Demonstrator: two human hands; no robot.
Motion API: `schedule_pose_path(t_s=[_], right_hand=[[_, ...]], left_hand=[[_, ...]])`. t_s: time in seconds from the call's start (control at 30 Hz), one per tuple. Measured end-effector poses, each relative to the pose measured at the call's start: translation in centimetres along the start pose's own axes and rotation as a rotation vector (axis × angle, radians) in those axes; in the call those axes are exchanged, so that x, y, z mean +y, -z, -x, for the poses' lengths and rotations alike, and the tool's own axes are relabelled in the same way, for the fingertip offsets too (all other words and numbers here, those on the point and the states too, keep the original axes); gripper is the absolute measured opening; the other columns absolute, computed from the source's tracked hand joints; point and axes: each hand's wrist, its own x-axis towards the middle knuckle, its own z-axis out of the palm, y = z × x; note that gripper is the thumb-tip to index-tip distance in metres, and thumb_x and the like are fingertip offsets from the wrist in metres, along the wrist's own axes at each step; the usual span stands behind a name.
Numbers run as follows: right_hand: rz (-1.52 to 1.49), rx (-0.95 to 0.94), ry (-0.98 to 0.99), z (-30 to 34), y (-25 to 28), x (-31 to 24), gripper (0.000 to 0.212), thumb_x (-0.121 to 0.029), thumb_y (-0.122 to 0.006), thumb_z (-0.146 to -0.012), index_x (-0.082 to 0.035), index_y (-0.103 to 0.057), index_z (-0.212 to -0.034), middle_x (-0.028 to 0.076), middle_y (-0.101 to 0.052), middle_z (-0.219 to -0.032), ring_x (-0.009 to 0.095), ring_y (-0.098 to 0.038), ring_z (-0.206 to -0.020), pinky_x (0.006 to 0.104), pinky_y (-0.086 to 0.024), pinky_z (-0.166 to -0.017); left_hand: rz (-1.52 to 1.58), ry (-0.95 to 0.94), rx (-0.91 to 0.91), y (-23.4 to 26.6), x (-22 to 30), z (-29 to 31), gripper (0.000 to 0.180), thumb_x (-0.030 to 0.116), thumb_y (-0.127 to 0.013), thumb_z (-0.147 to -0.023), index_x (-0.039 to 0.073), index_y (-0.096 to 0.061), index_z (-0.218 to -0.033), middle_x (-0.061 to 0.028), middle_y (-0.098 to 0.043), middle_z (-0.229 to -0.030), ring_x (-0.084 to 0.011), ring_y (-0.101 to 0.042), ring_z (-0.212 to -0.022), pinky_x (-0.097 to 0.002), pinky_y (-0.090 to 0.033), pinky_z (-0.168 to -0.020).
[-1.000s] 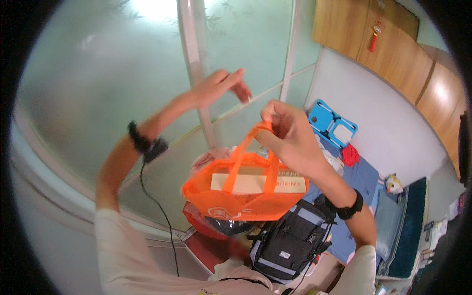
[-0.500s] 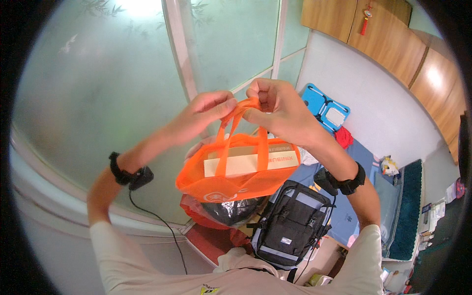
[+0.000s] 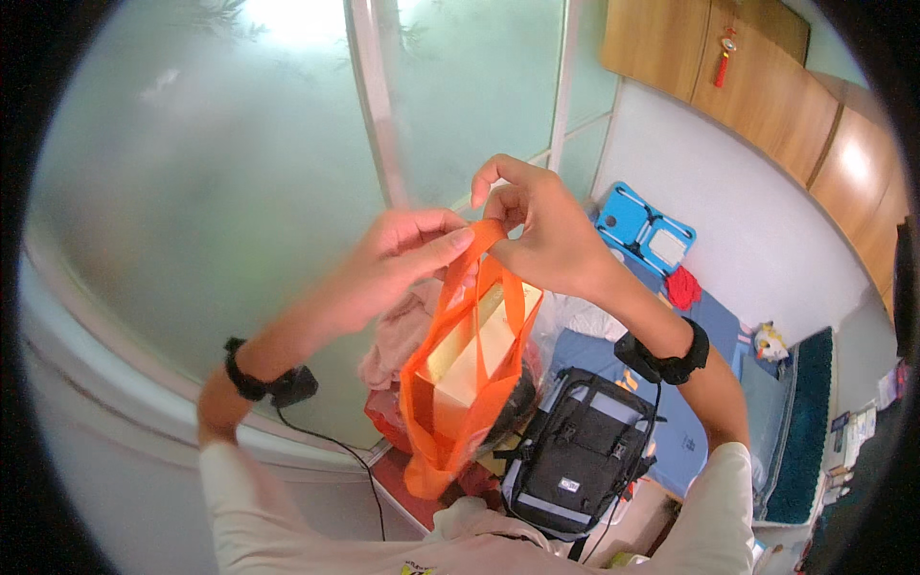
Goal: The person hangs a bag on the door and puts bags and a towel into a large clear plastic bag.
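Note:
An orange fabric tote bag [image 3: 450,431] hangs in the air by its looped handles. Inside it stand pale cream boxes [image 3: 479,345], or one box with several faces; I cannot tell which. My left hand [image 3: 412,251] pinches the top of the handles between thumb and fingers. On the other side of the same loop, my right hand [image 3: 551,230] grips the strap with its thumb and lower fingers, the index finger raised and bent. Each wrist wears a black band with a small dark device.
Below the bag stands a black and grey backpack [image 3: 575,455], with a blue-covered bed [image 3: 676,431] beyond it. Pink cloth [image 3: 398,335] lies left of the bag. A frosted glass partition [image 3: 230,192] rises on the left. A blue folding stand [image 3: 644,230] leans by the white wall.
The bag has turned from lying broadside to pointing lengthwise toward me and hangs lower. My right index finger has lifted away from the handle. Both hands stay at the loop.

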Motion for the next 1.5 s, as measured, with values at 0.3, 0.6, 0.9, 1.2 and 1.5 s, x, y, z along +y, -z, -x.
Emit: schedule_pose_path(t_s=[0.3,0.6,0.9,1.2,1.5], right_hand=[[0.004,0.072,0.089,-6.5,0.0,-1.0,0.022,0.003,-0.061,-0.071,0.002,-0.057,-0.093,0.006,-0.060,-0.065,0.010,-0.053,-0.059,0.0281,-0.041,-0.051],[0.058,-0.021,-0.079,-14.0,3.9,2.1,0.018,-0.011,-0.073,-0.082,-0.005,-0.063,-0.096,0.003,-0.063,-0.072,0.008,-0.050,-0.061,0.0278,-0.042,-0.058],[-0.120,0.097,0.128,-20.4,3.4,7.5,0.036,-0.022,-0.072,-0.088,-0.005,-0.061,-0.119,0.001,-0.061,-0.076,0.009,-0.050,-0.068,0.0260,-0.041,-0.063],[-0.190,0.368,0.322,-30.9,1.3,7.7,0.019,-0.013,-0.068,-0.093,-0.004,-0.064,-0.109,0.005,-0.064,-0.084,0.009,-0.056,-0.069,0.0236,-0.044,-0.059],[-0.014,0.542,0.290,-34.3,2.4,10.3,0.008,-0.008,-0.066,-0.095,0.000,-0.065,-0.092,0.007,-0.070,-0.088,0.013,-0.066,-0.078,0.0274,-0.053,-0.067]], left_hand=[[-0.005,0.134,0.141,1.2,1.5,0.8,0.030,0.027,-0.065,-0.098,0.001,-0.059,-0.113,-0.0038,-0.062,-0.106,-0.0122,-0.058,-0.109,-0.0311,-0.048,-0.096],[0.027,-0.104,0.184,9.2,3.4,-6.1,0.024,0.021,-0.058,-0.097,0.008,-0.056,-0.077,0.0027,-0.046,-0.072,-0.0113,-0.047,-0.070,-0.0298,-0.042,-0.068],[-0.864,-0.281,0.611,16.2,1.6,-11.1,0.023,0.021,-0.064,-0.090,0.001,-0.062,-0.080,-0.0031,-0.057,-0.066,-0.0095,-0.054,-0.058,-0.0279,-0.043,-0.053],[-1.194,-0.733,0.975,22.8,4.7,-16.1,0.020,0.014,-0.064,-0.093,0.007,-0.065,-0.110,-0.0094,-0.068,-0.100,-0.0157,-0.068,-0.071,-0.0293,-0.053,-0.059],[-1.616,-0.552,1.025,23.6,5.7,-17.9,0.008,0.016,-0.076,-0.081,0.014,-0.076,-0.089,-0.0037,-0.062,-0.099,-0.0199,-0.063,-0.094,-0.0358,-0.055,-0.076]])
